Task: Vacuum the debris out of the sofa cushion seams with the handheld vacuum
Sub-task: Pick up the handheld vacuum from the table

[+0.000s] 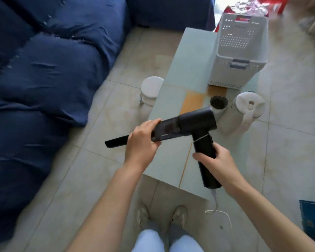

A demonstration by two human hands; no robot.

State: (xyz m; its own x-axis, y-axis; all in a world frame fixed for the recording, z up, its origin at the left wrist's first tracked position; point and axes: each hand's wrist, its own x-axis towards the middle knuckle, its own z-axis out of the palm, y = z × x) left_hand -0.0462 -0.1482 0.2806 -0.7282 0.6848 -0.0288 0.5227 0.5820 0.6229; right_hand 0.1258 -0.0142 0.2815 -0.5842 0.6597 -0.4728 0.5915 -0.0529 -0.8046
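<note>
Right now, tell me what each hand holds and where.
Both hold the handheld vacuum: left hand grips the nozzle base, right hand the handle.

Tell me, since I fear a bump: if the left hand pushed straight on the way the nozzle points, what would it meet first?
Probably the sofa. The left hand grips the handheld vacuum where the nozzle joins; only bare floor shows between nozzle tip and cushions, though depth is unclear.
</note>
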